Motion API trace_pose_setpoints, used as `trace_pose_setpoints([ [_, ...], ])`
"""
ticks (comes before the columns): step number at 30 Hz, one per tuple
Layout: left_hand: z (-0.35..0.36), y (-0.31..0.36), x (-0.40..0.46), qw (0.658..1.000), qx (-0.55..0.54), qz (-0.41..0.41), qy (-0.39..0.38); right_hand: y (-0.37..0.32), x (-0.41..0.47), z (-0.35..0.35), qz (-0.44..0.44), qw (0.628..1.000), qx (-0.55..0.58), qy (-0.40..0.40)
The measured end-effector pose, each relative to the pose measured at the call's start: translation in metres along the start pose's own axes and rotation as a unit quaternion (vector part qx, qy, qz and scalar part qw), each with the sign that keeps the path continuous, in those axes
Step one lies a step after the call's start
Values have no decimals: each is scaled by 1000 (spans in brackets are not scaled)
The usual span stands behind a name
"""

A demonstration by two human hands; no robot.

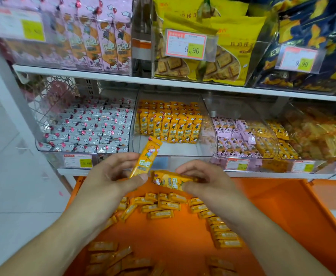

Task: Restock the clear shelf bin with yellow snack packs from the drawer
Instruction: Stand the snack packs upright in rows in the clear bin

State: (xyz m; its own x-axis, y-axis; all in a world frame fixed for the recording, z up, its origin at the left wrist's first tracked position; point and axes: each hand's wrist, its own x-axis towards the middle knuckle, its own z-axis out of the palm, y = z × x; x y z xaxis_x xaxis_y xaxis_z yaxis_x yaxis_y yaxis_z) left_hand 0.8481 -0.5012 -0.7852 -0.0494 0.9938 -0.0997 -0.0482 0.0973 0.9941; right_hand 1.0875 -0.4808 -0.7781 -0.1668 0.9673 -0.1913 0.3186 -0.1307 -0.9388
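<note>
My left hand [113, 174] grips one yellow snack pack [146, 156] that stands nearly upright, its top tilted to the right. A second yellow snack pack [171, 179] lies almost level in my right hand [205, 176]. Both hands hover just in front of the clear shelf bin [207, 144], above the open orange drawer [272, 216]. Rows of upright yellow packs [170, 124] fill the bin's rear part; its front floor is bare. Several loose yellow packs [163, 208] lie scattered in the drawer below my hands.
A bin of grey-wrapped packs [87, 128] stands left of the clear bin, and a bin of pink and orange packs [243, 136] to the right. The upper shelf [103, 73] holds pink boxes, yellow biscuit bags and price tags. White floor lies at left.
</note>
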Motion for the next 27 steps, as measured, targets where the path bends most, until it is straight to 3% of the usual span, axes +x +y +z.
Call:
trace_pose_setpoints([
  [7,8,-4,-2,991,83,-3,-102,-3,3,-4,-31,999,29,6],
  [17,11,-5,0,989,102,1,-109,-8,7,3,-73,996,26,-35],
  [23,13,8,16,980,164,73,-87,-21,20,0,-142,989,-35,-8],
  [27,2,41,61,943,264,181,-93,-47,64,-2,-191,976,-100,-12],
])
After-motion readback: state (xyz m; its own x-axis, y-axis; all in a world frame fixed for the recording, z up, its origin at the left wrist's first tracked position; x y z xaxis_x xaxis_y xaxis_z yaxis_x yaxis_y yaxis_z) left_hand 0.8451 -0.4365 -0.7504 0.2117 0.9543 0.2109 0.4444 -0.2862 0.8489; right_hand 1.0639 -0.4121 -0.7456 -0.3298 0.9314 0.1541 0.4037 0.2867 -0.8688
